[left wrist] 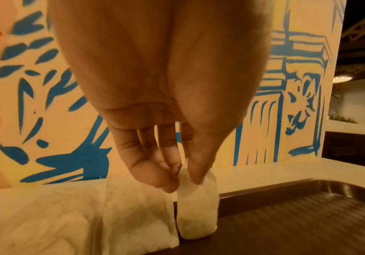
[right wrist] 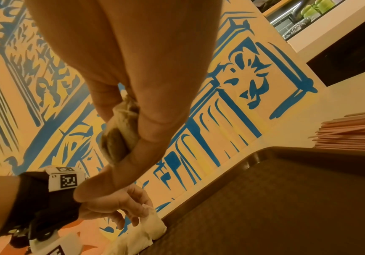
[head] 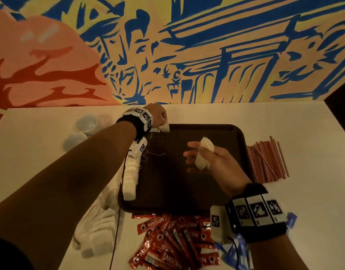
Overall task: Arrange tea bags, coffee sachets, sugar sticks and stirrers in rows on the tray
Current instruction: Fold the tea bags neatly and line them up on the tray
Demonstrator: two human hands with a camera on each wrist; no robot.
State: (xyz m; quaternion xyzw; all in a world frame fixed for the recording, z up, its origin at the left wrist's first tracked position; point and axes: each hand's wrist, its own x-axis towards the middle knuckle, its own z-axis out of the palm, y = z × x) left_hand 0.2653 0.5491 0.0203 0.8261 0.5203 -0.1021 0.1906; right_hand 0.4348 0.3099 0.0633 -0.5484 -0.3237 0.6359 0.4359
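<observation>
While the tea bag [left wrist: 197,212] at the far end of the row is being set down, I read the step in hand as the tea-bag row: a line of white tea bags [head: 131,178] runs down the left edge of the brown tray [head: 216,133], and this newest one sits at the tray's upper-left corner in the head view. My left hand [head: 158,115] pinches its top between thumb and fingertips [left wrist: 197,174], the bag standing upright on the tray floor just beside its neighbour. My right hand [head: 212,158], at mid-frame over the tray's centre, lies palm up with the fingers loosely curled round a small bunch of spare tea bags [head: 203,154].

Next, I judge, the left hand should let go without tipping the bag, then take another from the right hand and start or extend the row. The strings trailing on the tray could snag.

Off the tray, more tea bags [head: 97,227] lie heaped at lower left on the desk [head: 304,123], red coffee sachets [head: 173,244] at bottom centre, blue packets [head: 237,254] beside them, pink stirrers [head: 269,160] at right. My left forearm stretches across the frame from the lower left.
</observation>
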